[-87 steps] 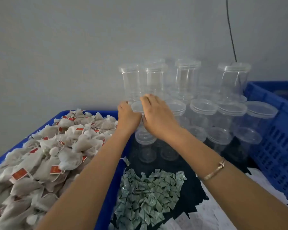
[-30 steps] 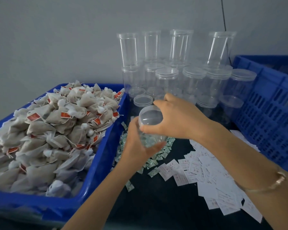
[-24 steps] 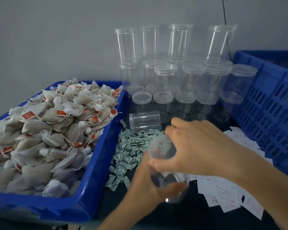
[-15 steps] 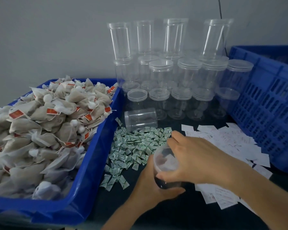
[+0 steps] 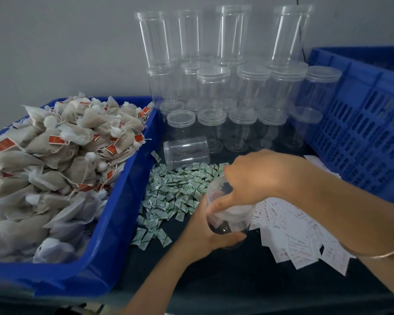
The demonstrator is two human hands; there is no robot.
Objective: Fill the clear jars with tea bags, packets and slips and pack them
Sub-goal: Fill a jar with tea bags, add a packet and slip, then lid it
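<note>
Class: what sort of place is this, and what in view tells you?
Probably a small hand-packing workstation: a blue bin heaped with tea bags, stacked empty clear jars, and loose piles of green packets and paper slips.

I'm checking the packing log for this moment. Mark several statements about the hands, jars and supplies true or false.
1. The left hand and the right hand both grip one clear jar. True.
2. The tea bags are piled on the person's right. False: they fill the blue bin on the left.
3. A second jar lies on its side behind the green packets. True.
4. The white slips lie left of the green packets. False: they lie to the right of them.
</note>
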